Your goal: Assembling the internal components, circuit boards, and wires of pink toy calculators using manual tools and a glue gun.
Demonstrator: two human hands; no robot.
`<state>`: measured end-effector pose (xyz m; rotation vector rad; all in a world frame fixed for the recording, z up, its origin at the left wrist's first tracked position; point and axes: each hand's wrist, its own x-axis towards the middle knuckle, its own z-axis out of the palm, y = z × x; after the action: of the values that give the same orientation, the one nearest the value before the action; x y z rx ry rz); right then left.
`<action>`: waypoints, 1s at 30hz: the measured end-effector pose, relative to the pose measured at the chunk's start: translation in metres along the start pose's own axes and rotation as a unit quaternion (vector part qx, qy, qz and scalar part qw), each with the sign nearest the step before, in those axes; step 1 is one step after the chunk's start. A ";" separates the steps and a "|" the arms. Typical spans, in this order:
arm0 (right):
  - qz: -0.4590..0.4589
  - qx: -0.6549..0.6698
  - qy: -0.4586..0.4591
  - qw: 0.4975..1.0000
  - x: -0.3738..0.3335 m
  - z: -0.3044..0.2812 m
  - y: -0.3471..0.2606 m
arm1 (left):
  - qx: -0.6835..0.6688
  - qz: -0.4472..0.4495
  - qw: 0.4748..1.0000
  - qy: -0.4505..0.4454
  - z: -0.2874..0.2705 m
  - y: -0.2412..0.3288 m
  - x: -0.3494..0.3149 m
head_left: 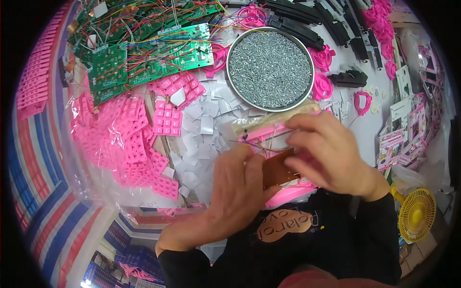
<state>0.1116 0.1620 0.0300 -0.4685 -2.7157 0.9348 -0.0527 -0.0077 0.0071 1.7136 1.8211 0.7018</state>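
Observation:
In front of my body lies a pink plastic housing (291, 193) with a brown circuit board (278, 169) and thin wires (257, 147) inside it. My left hand (236, 178) is closed on the board's left side, its fingers curled and its thumb along the near edge. Over the right part of the housing is my right hand (333, 154), its bent fingers apart and slightly blurred. Its lower fingertips are close to the board; whether they touch it I cannot tell. My hands hide parts of the housing.
A round metal bowl of small screws (270, 69) stands just beyond the housing. Wired green circuit boards (158, 62) and pink keypads (120, 139) pile up at left. Black plastic parts (348, 78) and printed pink panels (401, 137) lie right, above a yellow fan (417, 214).

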 end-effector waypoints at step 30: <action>-0.052 -0.018 -0.008 0.998 0.025 0.015 0.017 | 0.019 0.068 0.996 0.054 0.007 -0.014 0.002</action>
<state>0.0875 0.1754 0.0111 -0.3245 -2.7459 0.8671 -0.0574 -0.0064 -0.0076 1.8709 1.8114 0.8352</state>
